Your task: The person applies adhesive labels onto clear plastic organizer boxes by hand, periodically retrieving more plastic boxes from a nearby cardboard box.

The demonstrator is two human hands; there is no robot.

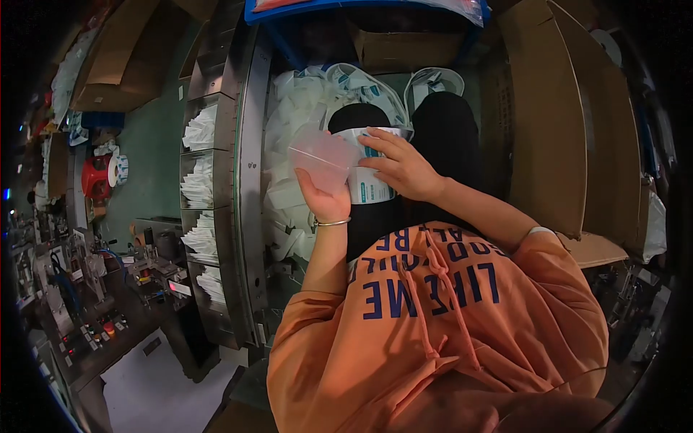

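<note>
My left hand holds a translucent plastic box, its fingers beneath and behind it and partly hidden. Over my thigh lies a white labelled strip with teal and dark print. My right hand rests on this strip, palm down, with its fingers stretched and apart. The box's right side is close to the strip and the right fingertips. More of the white printed strip curls beyond my knees.
Translucent plastic pieces are heaped left of my legs. A metal rack holds stacks of white packets. Large cardboard boxes stand on the right. A blue frame is ahead, and machinery is at far left.
</note>
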